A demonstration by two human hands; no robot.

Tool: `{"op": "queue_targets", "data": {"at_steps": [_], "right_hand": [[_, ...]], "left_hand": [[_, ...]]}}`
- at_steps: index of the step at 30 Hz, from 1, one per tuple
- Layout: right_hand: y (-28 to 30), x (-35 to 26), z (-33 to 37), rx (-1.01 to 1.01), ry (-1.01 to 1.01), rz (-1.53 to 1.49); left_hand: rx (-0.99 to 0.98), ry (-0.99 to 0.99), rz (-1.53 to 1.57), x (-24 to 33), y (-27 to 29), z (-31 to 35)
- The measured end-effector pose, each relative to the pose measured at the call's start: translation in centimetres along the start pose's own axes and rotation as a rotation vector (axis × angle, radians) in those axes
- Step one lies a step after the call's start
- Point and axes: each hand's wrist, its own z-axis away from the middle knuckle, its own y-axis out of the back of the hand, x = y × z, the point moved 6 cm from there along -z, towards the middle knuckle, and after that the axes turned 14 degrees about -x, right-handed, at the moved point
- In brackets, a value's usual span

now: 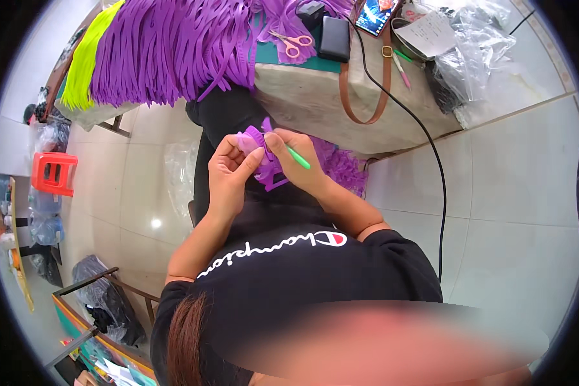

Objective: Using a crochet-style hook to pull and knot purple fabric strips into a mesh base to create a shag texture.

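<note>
Over my lap, my left hand (pixel 233 168) pinches a purple strip of ruffled or fringed trim (pixel 268 175) between thumb and fingers. My right hand (pixel 294 159) is closed round a slim tool with a bright green handle (pixel 298 158). Its tip is hidden among the fingers and the trim, so I cannot tell its kind. Both hands meet at the upper part of the strip. Beyond my right hand, more purple ruffled fabric (pixel 344 168) hangs down beside the table.
Purple fringe (pixel 174 51) and lime-green fringe (pixel 87 64) drape over the table. On it lie orange-handled scissors (pixel 291 44), a black case (pixel 336 40) and a lit phone (pixel 376 14). A brown strap (pixel 345 96) and a black cable (pixel 424 132) hang down. A red stool (pixel 53 172) stands left.
</note>
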Motion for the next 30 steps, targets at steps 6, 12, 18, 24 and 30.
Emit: {"op": "queue_targets", "data": {"at_steps": [6,12,18,24,30], "right_hand": [[4.5,3.4,-3.1,-0.020,-0.014,-1.360],[1.9,5.3,-3.2,-0.068,-0.228,-1.200],[-1.2,4.1,-2.7,0.185,-0.113,-0.448],[-1.4,2.3,-2.6,0.246,-0.073,-0.225],[3.6,2.1,-0.2,0.384,-0.345,-0.352]], "left_hand": [[0.076,0.077,0.141,-1.2,1.9,-0.2],[0.145,0.082,0.166,-1.8,1.9,-0.4],[0.061,-0.022,0.027,-1.3,0.9,-0.8],[0.041,-0.084,-0.228,-0.3,0.8,0.0],[0.183,-0.151,-0.585,0.4,4.2,-0.4]]}}
